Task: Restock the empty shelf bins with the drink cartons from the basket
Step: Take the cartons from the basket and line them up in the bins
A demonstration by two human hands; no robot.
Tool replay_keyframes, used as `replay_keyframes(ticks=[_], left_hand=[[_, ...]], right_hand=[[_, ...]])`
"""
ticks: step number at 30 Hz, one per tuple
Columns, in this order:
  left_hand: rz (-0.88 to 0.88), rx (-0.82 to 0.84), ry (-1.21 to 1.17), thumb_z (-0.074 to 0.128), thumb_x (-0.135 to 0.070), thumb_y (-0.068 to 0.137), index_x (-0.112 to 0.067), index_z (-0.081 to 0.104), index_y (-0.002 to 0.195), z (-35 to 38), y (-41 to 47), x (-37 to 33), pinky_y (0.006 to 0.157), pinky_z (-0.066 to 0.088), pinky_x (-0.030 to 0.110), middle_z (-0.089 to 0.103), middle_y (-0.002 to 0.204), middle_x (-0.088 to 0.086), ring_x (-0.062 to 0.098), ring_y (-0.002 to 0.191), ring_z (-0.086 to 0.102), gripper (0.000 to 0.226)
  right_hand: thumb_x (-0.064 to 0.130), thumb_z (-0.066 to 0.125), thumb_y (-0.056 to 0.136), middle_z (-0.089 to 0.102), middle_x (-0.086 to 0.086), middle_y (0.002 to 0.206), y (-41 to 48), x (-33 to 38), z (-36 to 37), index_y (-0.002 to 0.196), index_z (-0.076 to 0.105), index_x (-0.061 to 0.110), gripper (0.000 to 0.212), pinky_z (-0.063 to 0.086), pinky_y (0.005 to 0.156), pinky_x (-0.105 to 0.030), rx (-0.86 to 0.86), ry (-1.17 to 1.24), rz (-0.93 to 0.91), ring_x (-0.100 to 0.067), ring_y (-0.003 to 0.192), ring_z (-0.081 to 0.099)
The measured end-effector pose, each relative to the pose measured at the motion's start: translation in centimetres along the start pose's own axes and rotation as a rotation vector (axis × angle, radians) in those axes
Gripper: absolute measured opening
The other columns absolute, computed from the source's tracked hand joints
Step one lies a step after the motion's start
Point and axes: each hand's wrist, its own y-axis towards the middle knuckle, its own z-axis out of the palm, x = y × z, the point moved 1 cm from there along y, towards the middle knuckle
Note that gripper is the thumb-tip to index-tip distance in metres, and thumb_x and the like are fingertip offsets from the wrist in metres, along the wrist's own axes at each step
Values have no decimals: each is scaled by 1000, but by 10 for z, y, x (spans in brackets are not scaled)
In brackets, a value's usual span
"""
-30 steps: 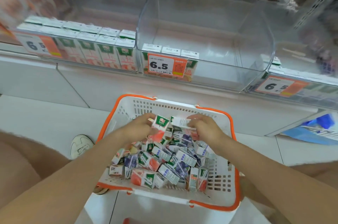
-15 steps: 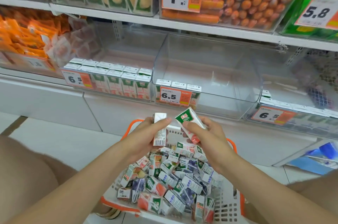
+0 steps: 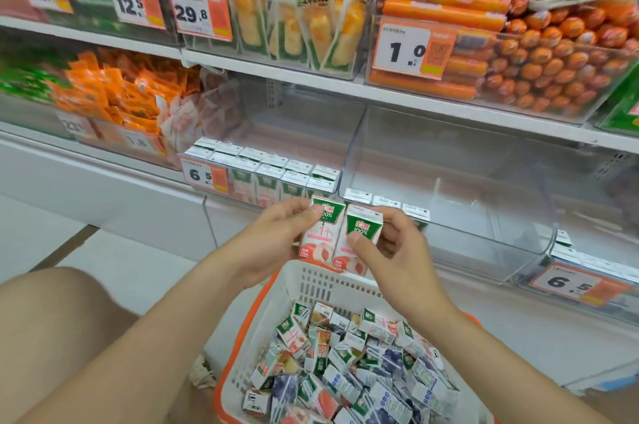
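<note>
My left hand (image 3: 276,233) grips a green, white and pink drink carton (image 3: 320,233) upright. My right hand (image 3: 390,250) grips a second matching carton (image 3: 356,243) right beside it, the two touching. Both are held above the far rim of a white basket with orange trim (image 3: 311,285), which holds several mixed cartons (image 3: 345,365). Straight ahead is a clear shelf bin (image 3: 466,188), nearly bare, with three cartons (image 3: 383,202) at its front left. The bin to its left (image 3: 262,174) holds rows of the same cartons behind a 6.5 price tag.
Another clear bin (image 3: 587,271) with a 6.5 tag sits at lower right. Upper shelves (image 3: 415,102) carry orange sausages, snack packs and price tags. My bare knee (image 3: 62,313) is at lower left, over white floor tiles.
Both hands lifted out of the basket, each with a carton, turned them upright and brought them side by side. The view tilted up toward the shelves.
</note>
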Motion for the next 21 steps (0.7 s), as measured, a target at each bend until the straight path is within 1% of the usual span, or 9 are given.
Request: replay_keyframes(ticks=[3, 5, 7, 9, 11, 13, 15, 18, 21], left_hand=[[69, -51, 157, 59, -31, 107, -4, 63, 117, -17, 4, -22, 86, 52, 37, 69, 103, 11, 23, 93, 66, 29], [164, -161, 328, 57, -32, 109, -10, 66, 115, -35, 9, -42, 84, 48, 31, 67, 101, 0, 15, 91, 62, 24], [233, -294, 479, 54, -33, 110, -21, 66, 119, -58, 15, -60, 78, 50, 27, 68, 106, -10, 10, 90, 64, 19], [262, -413, 506, 50, -32, 111, -27, 64, 123, -82, 25, -71, 75, 57, 34, 68, 113, -6, 17, 94, 69, 19], [256, -556, 424, 45, -28, 112, -22, 60, 128, -103, 37, -76, 64, 55, 32, 68, 115, 1, 21, 88, 67, 22], [207, -701, 279, 40, -24, 113, -17, 57, 133, -120, 50, -78, 59, 49, 29, 66, 115, 6, 18, 86, 62, 27], [157, -800, 116, 39, -26, 109, -16, 56, 133, -135, 61, -74, 64, 44, 30, 65, 119, 11, 23, 91, 59, 31], [87, -912, -50, 40, -31, 95, -21, 56, 130, -149, 69, -66, 78, 48, 36, 65, 119, 13, 32, 100, 59, 39], [42, -1010, -148, 36, -39, 83, -30, 56, 130, -166, 78, -51, 102, 53, 59, 67, 126, 14, 44, 122, 60, 52]], right_hand=[[18, 80, 91, 77, -1, 104, 12, 16, 12, 116, 55, 23, 35, 63, 76, -47, -13, -67, -64, -26, 93, 75], [21, 82, 89, 77, 3, 101, 21, 29, 21, 113, 49, 25, 41, 60, 75, -54, -1, -138, -144, -26, 86, 74], [18, 80, 91, 75, 10, 103, 34, 42, 34, 121, 46, 27, 46, 60, 75, -47, 13, -194, -252, -17, 86, 73], [20, 77, 95, 70, 16, 112, 56, 54, 51, 132, 51, 28, 47, 59, 77, -34, -1, -308, -392, -9, 95, 70], [19, 75, 95, 66, 16, 113, 86, 61, 72, 129, 58, 26, 38, 54, 83, -30, -3, -419, -532, -7, 100, 64], [14, 73, 95, 62, 8, 116, 122, 62, 97, 128, 60, 24, 37, 52, 90, -33, 17, -510, -625, -9, 105, 59], [13, 70, 95, 59, -1, 117, 162, 59, 124, 132, 60, 25, 40, 50, 93, -37, 45, -594, -616, -18, 105, 58], [23, 72, 96, 65, -5, 118, 218, 49, 164, 137, 57, 27, 44, 51, 90, -41, 82, -700, -504, -31, 96, 63], [23, 73, 95, 64, -10, 125, 259, 41, 202, 135, 53, 21, 45, 50, 88, -41, 143, -721, -367, -31, 101, 59]])
